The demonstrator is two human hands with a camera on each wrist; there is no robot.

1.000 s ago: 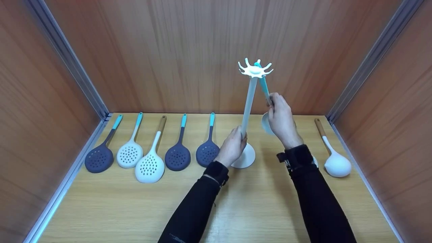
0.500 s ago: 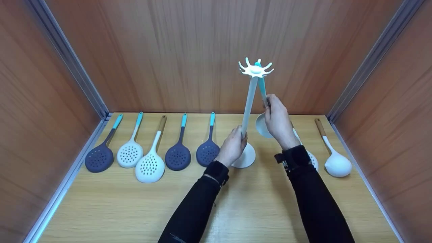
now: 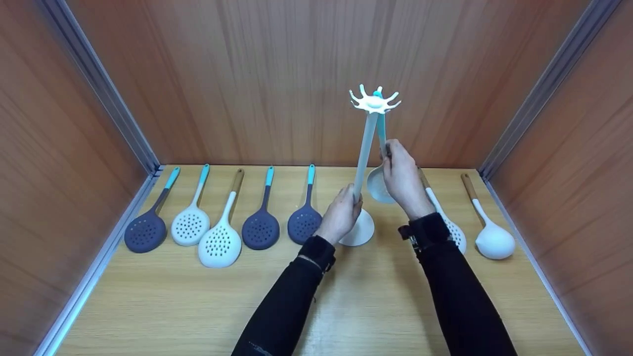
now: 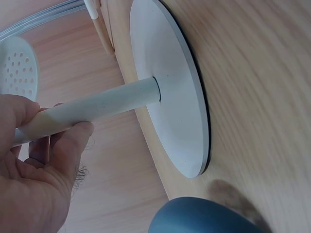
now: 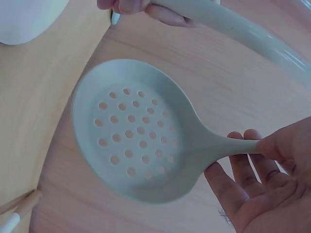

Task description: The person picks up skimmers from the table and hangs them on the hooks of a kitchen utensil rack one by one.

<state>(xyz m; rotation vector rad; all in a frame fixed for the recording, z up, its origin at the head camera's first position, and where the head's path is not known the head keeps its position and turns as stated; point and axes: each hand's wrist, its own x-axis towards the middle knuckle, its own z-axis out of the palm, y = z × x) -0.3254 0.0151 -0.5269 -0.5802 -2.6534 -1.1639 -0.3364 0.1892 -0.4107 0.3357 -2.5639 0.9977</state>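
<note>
A white utensil stand (image 3: 365,153) has a round flat base (image 4: 170,111) on the table and a ring of prongs at the top. My left hand (image 3: 340,213) grips its pole low down, with fingers and thumb around it. Up beside the pole, my right hand (image 3: 404,178) holds a pale skimmer (image 5: 192,145) with a perforated head by its neck. The skimmer's head hangs downward, away from the tabletop. Its turquoise handle (image 3: 381,127) rises behind the pole, and its end overlaps the prongs in the head view.
Left of the stand lie several skimmers, among them a dark blue one (image 3: 304,222) close by and a white one with a wooden handle (image 3: 220,246). On the right lie another white skimmer (image 3: 454,232) and a white ladle (image 3: 494,242). Wooden walls enclose the table.
My right hand has moved left and slightly down, swinging the skimmer's head closer to the pole. The white skimmer under my right arm has come into sight. My left hand stays in place.
</note>
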